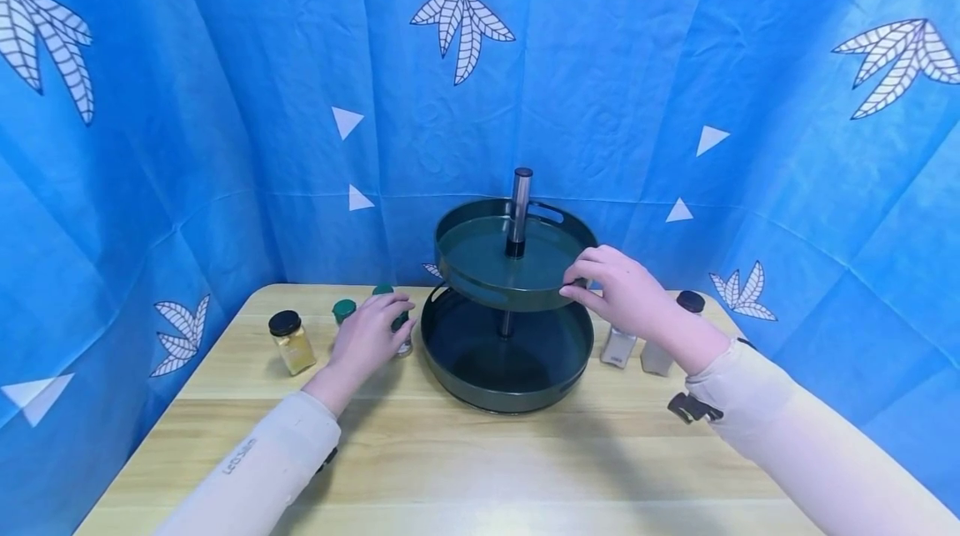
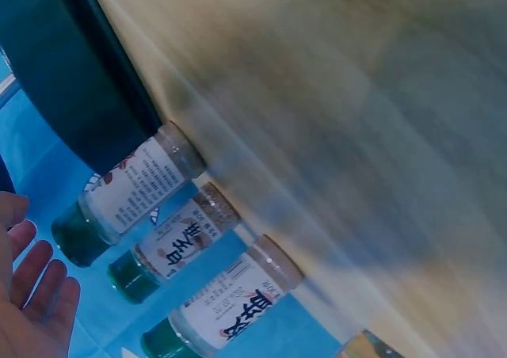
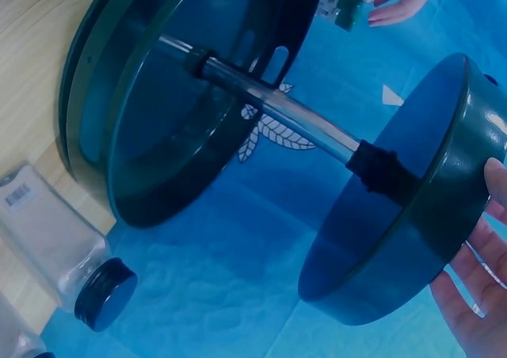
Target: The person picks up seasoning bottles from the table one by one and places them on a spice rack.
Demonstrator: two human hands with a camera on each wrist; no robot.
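Note:
A dark green two-tier round tray stand stands on the table, with a silver pole through its middle. My right hand pinches the right front rim of the upper tray, thumb and fingers at its edge. My left hand hovers by the green-capped seasoning shakers left of the stand, its fingers loosely bent and holding nothing. Three shakers show upright in a row in the left wrist view: one nearest the stand, a middle one and an outer one. The head view hides them partly behind the hand.
A black-lidded jar with yellow contents stands at the left. Two clear black-lidded jars, a nearer one and an outer one, stand right of the stand, partly behind my right arm. A blue patterned curtain surrounds the wooden table.

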